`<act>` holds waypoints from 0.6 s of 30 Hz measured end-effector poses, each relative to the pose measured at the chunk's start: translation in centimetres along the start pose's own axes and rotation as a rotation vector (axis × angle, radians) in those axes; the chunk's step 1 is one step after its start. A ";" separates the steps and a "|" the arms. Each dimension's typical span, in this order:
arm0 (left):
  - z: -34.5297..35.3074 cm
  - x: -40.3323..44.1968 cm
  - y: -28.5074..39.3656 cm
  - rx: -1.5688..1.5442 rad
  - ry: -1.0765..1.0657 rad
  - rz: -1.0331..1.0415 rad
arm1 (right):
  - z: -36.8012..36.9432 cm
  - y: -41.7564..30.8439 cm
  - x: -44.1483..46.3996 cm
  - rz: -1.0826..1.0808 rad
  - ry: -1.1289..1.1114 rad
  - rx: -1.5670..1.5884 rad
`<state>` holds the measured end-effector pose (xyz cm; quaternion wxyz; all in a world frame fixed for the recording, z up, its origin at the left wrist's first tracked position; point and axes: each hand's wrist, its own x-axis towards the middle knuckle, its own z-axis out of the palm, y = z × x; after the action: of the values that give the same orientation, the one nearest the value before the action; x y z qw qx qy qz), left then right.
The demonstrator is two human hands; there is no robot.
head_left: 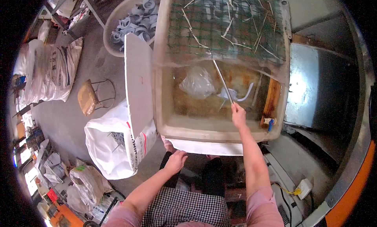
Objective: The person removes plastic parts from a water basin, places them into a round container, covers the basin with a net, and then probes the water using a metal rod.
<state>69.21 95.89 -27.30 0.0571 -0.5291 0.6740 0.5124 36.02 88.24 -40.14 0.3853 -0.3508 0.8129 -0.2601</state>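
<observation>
My right hand [238, 116] is closed round the near end of a thin metal rod [223, 81]. The rod slants up and left over a large pale tub [196, 134], its far tip at the edge of a green net [188, 34]. Below the net, a clear plastic bag [197, 83] and a white piece with a curved strip [231, 95] lie in the tub's brownish, watery-looking bottom. My left hand [175, 162], fingers curled with nothing visible in them, is in front of the tub, above my checked apron [184, 207].
A white board [138, 85] stands along the tub's left side, beside an open white sack [110, 148]. Farther left are a small stool [88, 98] and a round basin [110, 34] of grey-white rings. A blue-handled valve [270, 123] sits in the tub's right corner.
</observation>
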 end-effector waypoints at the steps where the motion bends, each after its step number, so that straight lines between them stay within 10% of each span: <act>1: 0.0 0.1 -0.2 -0.009 0.008 0.011 | 0.3 0.1 0.5 -0.050 0.010 0.013; 18: -1.0 1.0 0.4 -0.058 0.051 0.015 | -0.8 -2.8 0.0 0.043 -0.031 -0.119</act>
<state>68.92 94.42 -27.23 0.0206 -0.5385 0.6641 0.5183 36.41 86.69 -37.73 0.3817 -0.3596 0.8282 -0.1977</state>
